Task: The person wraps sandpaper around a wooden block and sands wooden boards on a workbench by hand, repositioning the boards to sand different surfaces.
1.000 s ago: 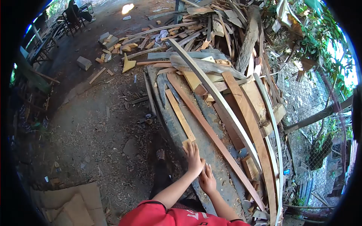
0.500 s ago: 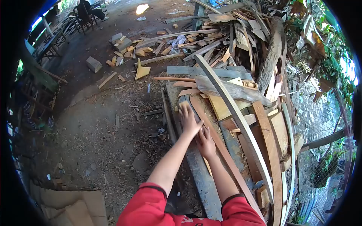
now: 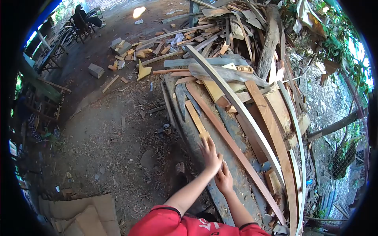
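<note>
A narrow pale wooden strip (image 3: 193,116) lies lengthwise on the grey workbench (image 3: 220,200), its near end hidden by my hands. My left hand (image 3: 210,155) presses down on it, fingers closed over a small tan block (image 3: 204,135) that shows at the fingertips. Close behind, my right hand (image 3: 224,180) rests low, its fingers bent forward beneath the left wrist; what they hold is hidden. Alongside the strip runs a long reddish plank (image 3: 232,145). Beyond the strip's far end is a dark, curved flat piece (image 3: 180,100).
Long curved boards (image 3: 240,106) and a brown plank (image 3: 271,126) lie on the right. Behind the bench rises a scrap-wood heap (image 3: 236,27). Offcuts (image 3: 143,52) and shavings cover the ground; cardboard (image 3: 100,208) lies lower left. A person (image 3: 80,17) sits far back.
Both hands have slid together toward my body along the strip, uncovering its far part. The camera view has shifted slightly.
</note>
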`<state>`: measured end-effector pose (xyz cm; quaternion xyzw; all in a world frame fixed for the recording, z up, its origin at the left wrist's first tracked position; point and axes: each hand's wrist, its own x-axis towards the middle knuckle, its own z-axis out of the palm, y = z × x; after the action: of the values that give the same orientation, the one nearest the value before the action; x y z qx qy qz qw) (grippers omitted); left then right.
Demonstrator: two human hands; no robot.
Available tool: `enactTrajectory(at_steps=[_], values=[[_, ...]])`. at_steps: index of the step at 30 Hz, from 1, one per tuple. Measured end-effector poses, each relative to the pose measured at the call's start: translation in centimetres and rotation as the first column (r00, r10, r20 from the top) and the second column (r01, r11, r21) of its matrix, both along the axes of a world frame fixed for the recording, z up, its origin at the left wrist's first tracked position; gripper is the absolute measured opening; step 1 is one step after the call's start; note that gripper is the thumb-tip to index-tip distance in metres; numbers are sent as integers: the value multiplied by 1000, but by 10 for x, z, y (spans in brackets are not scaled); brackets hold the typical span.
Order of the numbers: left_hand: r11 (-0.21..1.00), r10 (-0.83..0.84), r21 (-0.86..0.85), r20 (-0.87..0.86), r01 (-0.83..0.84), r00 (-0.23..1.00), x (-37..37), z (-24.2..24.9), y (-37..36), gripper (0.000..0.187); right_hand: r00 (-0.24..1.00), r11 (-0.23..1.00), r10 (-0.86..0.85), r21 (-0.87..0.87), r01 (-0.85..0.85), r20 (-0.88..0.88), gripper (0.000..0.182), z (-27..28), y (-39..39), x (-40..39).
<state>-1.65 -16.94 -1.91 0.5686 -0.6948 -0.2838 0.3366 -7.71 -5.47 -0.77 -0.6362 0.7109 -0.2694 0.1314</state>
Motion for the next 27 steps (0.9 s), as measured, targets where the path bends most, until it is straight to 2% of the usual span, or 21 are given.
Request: enactTrajectory(at_steps=[2, 4, 6, 8, 10, 11, 14, 18, 24, 27], values=[[993, -69, 98, 82, 61, 994, -9, -13, 33, 83, 1000, 997, -12, 71, 13, -18, 51, -3, 36, -7], [985, -104, 145, 70, 93, 992, -13, -13, 44, 81, 999, 990, -22, 141, 28, -44, 56, -6, 48, -14], [981, -102, 182, 153, 73, 983, -16, -26, 30, 80, 997, 989, 31, 148, -21, -68, 57, -19, 31, -21], [987, -81, 152, 158, 57, 984, -14, -39, 7, 83, 992, 991, 68, 125, -55, -102, 57, -35, 7, -21], [973, -196, 161, 202, 165, 960, -11, -36, -2, 83, 999, 993, -16, 119, 10, 49, 48, -42, 0, -15], [970, -210, 169, 216, 175, 954, -11, -34, -5, 84, 999, 994, -21, 107, 16, 49, 45, -38, -5, -14], [959, -230, 199, 134, 201, 964, -7, -32, -6, 86, 998, 985, -40, 168, 30, 56, 45, -37, -1, -11], [956, -247, 198, 152, 215, 957, 1, -18, -4, 82, 995, 982, -64, 184, 49, 76, 45, -25, 3, 1], [962, -232, 161, 70, 219, 970, -10, 17, 34, 83, 998, 994, -58, 93, 58, -1, 44, 2, 43, -10], [969, -225, 127, 87, 213, 970, -15, 26, 44, 84, 997, 992, -63, 112, 58, 35, 44, 13, 51, -16]])
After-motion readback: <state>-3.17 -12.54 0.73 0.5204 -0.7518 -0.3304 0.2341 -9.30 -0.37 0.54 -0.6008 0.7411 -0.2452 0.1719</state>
